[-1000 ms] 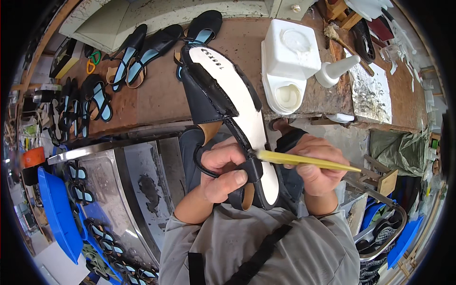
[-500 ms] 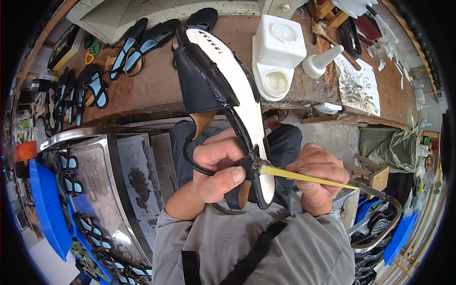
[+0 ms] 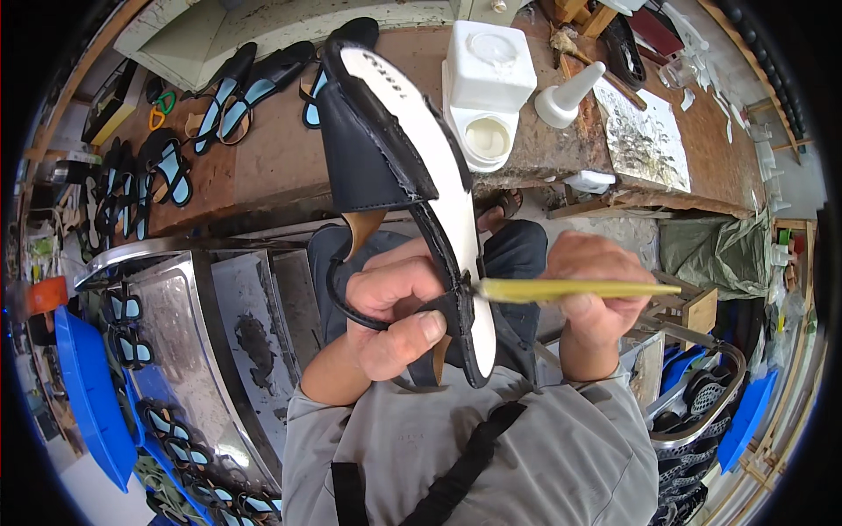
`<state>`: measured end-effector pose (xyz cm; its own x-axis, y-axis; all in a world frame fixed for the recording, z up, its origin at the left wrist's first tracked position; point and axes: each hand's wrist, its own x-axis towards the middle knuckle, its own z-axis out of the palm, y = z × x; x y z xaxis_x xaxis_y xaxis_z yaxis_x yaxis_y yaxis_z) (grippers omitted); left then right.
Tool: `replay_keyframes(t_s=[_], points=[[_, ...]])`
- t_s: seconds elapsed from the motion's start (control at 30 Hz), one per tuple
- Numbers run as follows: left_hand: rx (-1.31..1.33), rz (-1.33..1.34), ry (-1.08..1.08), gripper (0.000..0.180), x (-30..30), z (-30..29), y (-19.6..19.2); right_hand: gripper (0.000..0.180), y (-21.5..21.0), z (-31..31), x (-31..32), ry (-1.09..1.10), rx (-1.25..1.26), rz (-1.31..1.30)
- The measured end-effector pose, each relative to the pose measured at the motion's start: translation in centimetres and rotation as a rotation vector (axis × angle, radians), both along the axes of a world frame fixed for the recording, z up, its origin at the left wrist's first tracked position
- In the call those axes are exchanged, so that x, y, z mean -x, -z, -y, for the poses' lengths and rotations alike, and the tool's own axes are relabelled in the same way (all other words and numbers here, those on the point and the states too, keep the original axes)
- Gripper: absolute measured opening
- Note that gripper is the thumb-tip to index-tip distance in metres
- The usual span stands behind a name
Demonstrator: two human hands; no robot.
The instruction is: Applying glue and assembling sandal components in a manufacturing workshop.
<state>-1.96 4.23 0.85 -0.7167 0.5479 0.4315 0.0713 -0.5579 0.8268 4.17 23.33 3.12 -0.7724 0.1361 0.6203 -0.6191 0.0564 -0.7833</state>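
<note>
In my left hand [image 3: 396, 302], fingers wrapped round its strap end, is a black sandal [image 3: 373, 162] held up sole side toward me. Its white underside [image 3: 449, 197] is bordered by folded black upper edges, and a tan lining shows at one flap. My right hand [image 3: 603, 285] grips a yellow-handled brush [image 3: 570, 290], its fingers closed about the handle. The dark brush tip rests at or very near the folded strap edge on the narrow part of the underside; exact contact is hard to tell.
On the workbench stand a white dispenser bottle [image 3: 491, 66] with an open cup of pale liquid, and a white cone-spouted bottle [image 3: 570, 95]. A smeared paper [image 3: 645, 136] lies rightward. Several black sandals [image 3: 230, 92] lie left. Metal trays [image 3: 180, 342] and a blue bin [image 3: 92, 394] flank me.
My right hand and the brush have risen, and the handle has swung from a downward slant to nearly level. The sandal has stayed in my left hand, shifted slightly left.
</note>
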Motion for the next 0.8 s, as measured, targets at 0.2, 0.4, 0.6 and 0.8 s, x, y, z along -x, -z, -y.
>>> replay_keyframes(t_s=[0.2,0.4,0.6,0.8], points=[[0.042,-0.02,0.097,0.017,-0.3,0.6,-0.7,0.011,0.4,0.1,-0.1,-0.04,0.0,-0.09],[0.043,-0.04,0.125,0.014,-0.7,1.0,-1.3,0.01,0.5,0.4,3.1,0.034,0.079,-0.05],[0.116,-0.121,0.082,0.015,-0.4,1.5,-1.3,0.016,2.1,0.5,0.9,-0.128,0.048,-0.085],[-0.128,0.18,0.027,0.02,0.3,1.6,-0.2,0.017,2.0,-1.0,-0.5,-0.356,0.803,0.3]])
